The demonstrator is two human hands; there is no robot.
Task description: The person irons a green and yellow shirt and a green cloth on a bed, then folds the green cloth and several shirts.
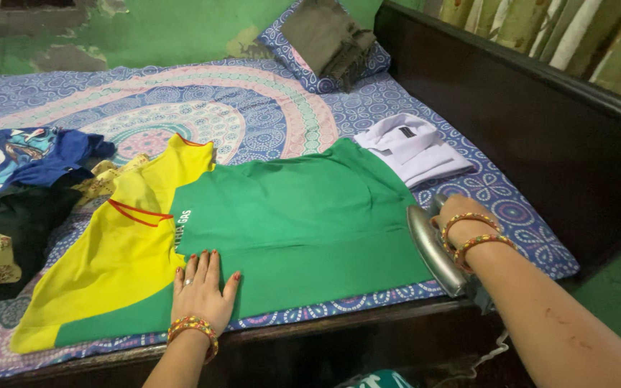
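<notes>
A green and yellow shirt lies spread flat on the bed, near its front edge. My left hand rests flat on the shirt's lower part, fingers together, wearing a beaded bracelet. My right hand grips the handle of a clothes iron. The iron is tipped on its side at the shirt's right edge, its shiny metal soleplate facing the shirt.
A folded white shirt lies behind the green one. A pillow with a dark folded cloth sits at the back. A blue garment and dark clothes are piled at the left. A dark wooden bed frame runs along the right.
</notes>
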